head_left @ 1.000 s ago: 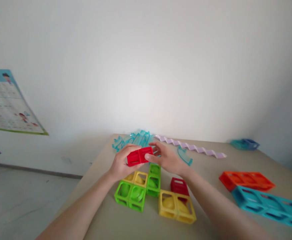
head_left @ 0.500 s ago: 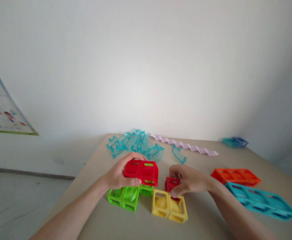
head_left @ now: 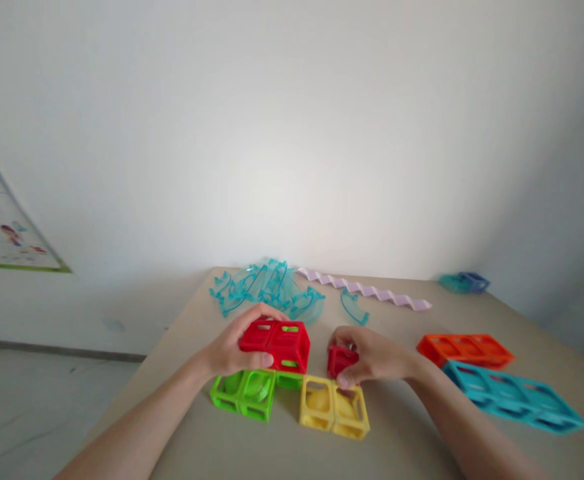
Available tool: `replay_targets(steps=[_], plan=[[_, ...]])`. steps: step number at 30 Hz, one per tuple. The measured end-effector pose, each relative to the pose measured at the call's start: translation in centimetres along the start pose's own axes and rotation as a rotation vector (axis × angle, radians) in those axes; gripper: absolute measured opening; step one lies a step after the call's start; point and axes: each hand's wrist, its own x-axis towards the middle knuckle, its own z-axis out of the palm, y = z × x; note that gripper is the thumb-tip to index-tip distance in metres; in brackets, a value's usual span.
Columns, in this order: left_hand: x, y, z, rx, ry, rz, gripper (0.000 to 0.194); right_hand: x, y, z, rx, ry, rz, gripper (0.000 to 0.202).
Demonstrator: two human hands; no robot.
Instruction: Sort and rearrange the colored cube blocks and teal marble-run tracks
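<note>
My left hand [head_left: 239,343] is closed around a red two-cube block [head_left: 277,345], thumb on its near side, holding it above the green blocks. Between the fingers of my right hand [head_left: 369,353] is a smaller red block [head_left: 341,361], partly covered by the fingers. It sits just behind the yellow two-cube block [head_left: 333,410], which lies on the table. To the left lies a green two-cube block [head_left: 245,393], and another green block [head_left: 289,381] shows partly beneath the red pair. A gap separates the two red pieces.
Clear blue curved track pieces [head_left: 267,287] are heaped at the back, with a single curved piece [head_left: 355,307] apart. A lilac zigzag strip [head_left: 365,290] runs along the wall. An orange block row [head_left: 465,350] and a teal block row [head_left: 515,395] lie right. A dark blue block [head_left: 473,283] stands far right.
My right hand has lifted or tilted the small red block slightly, away from the yellow block. My left hand still holds the red pair. The whole view has shifted a little.
</note>
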Motion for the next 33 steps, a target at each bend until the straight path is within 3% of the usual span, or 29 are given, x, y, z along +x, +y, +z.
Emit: replay_targets(steps=[5, 11, 18, 25, 29, 33], plan=[[-0.1, -0.7, -0.5, -0.035, 0.076, -0.028, 0.057, 0.4, 0.4, 0.1, -0.024, 0.16, -0.041, 0.043], [0.0, -1.2, -0.8, -0.099, 0.178, -0.014, 0.056, 0.8, 0.0, 0.3, -0.1, 0.439, -0.257, 0.046], [0.1, -1.3, -0.8, -0.121, 0.203, -0.019, 0.057, 1.4, -0.7, 2.0, -0.223, 0.455, -0.338, 0.035], [0.3, -0.4, -0.3, 0.08, 0.337, 0.036, 0.052, 1.0, -1.2, 2.6, -0.103, 0.812, -0.478, 0.034], [0.2, -0.6, -0.2, 0.269, 0.392, 0.12, 0.057, 0.5, -1.7, 3.4, -0.03, 0.771, -0.49, 0.029], [0.2, -0.9, -0.1, 0.283, 0.323, 0.177, 0.058, 0.3, -2.2, 4.0, 0.054, 0.666, -0.503, 0.022]])
